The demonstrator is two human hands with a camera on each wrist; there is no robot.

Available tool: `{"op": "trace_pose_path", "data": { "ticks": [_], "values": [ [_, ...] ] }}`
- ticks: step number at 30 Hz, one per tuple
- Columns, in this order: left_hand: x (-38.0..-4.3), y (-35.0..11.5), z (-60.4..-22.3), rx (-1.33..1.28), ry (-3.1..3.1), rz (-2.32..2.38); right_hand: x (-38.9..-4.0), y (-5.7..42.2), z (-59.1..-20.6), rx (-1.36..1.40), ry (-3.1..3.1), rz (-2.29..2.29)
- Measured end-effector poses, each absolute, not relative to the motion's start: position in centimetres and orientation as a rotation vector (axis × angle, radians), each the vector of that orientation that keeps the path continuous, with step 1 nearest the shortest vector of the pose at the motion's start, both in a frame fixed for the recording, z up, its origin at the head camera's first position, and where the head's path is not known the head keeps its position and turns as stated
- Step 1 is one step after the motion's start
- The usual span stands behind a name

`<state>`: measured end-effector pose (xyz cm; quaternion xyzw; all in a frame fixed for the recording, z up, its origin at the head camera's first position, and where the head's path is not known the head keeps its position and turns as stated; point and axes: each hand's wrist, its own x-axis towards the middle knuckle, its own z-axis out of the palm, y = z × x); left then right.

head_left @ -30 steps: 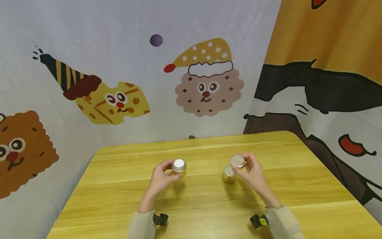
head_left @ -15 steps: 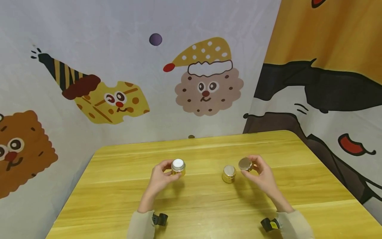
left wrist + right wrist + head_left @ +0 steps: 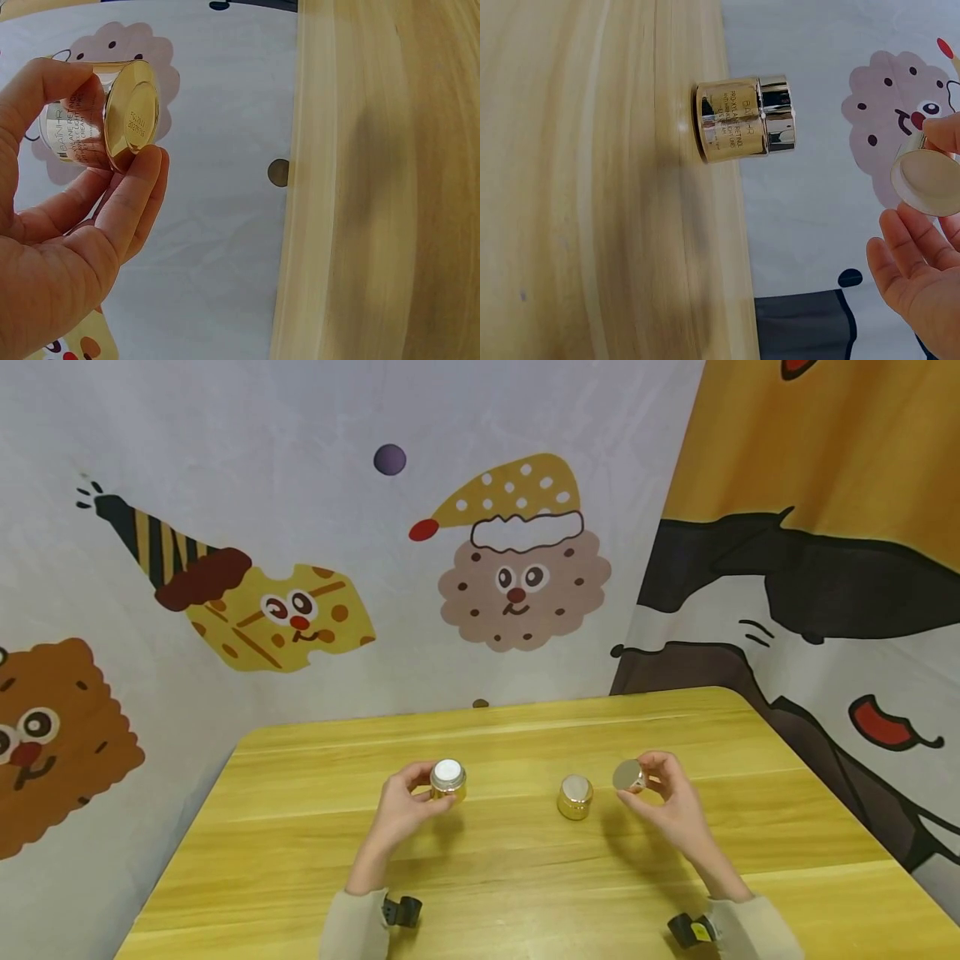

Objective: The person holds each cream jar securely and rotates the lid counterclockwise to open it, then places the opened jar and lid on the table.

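My left hand (image 3: 405, 810) holds a gold cream jar (image 3: 448, 781) without its lid, off the table. Its top shows a white surface; whether that is cream or a seal I cannot tell. In the left wrist view, thumb and fingers grip the jar, and its printed gold base (image 3: 136, 118) faces the camera. To the right, my right hand (image 3: 675, 810) pinches a shiny gold lid (image 3: 628, 776), tilted and raised above the table. The right wrist view shows the lid's pale underside (image 3: 931, 182). A second gold cream jar (image 3: 575, 798), lid on, stands upright between the hands.
The wood-grain table (image 3: 495, 893) ends at a straight back edge with rounded corners. Right behind it hangs a white cloth (image 3: 420, 677) printed with cartoon figures. Each wrist wears a black camera strap (image 3: 403, 911).
My right hand has moved right with the lid, from partly over the standing jar to clear of it, and the lid has tilted. The left hand and its jar have stayed almost still.
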<state>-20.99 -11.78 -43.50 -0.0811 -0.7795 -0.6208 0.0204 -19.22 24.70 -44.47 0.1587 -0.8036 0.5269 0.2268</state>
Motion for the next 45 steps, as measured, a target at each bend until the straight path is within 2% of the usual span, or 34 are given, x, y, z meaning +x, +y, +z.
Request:
{"op": "trace_pose_path", "data": {
  "ticks": [13, 25, 42, 45],
  "values": [
    [-21.1, -11.8, -43.7, -0.250, -2.420, -1.925, -19.0, 25.0, -44.3, 0.468, -2.223, 1.394],
    [-21.1, -11.8, -43.7, -0.249, -2.416, -1.928, -17.2, 24.5, -41.8, 0.370, -2.317, 1.265],
    [-21.0, -11.7, -43.7, -0.258, -2.412, -1.931, -17.2, 25.4, -42.1, 0.469, -2.340, 1.145],
    [-20.5, -11.4, -42.5, -0.251, -2.418, -1.933, -17.8, 26.2, -43.3, 0.447, -2.372, 1.149]
  ]
}}
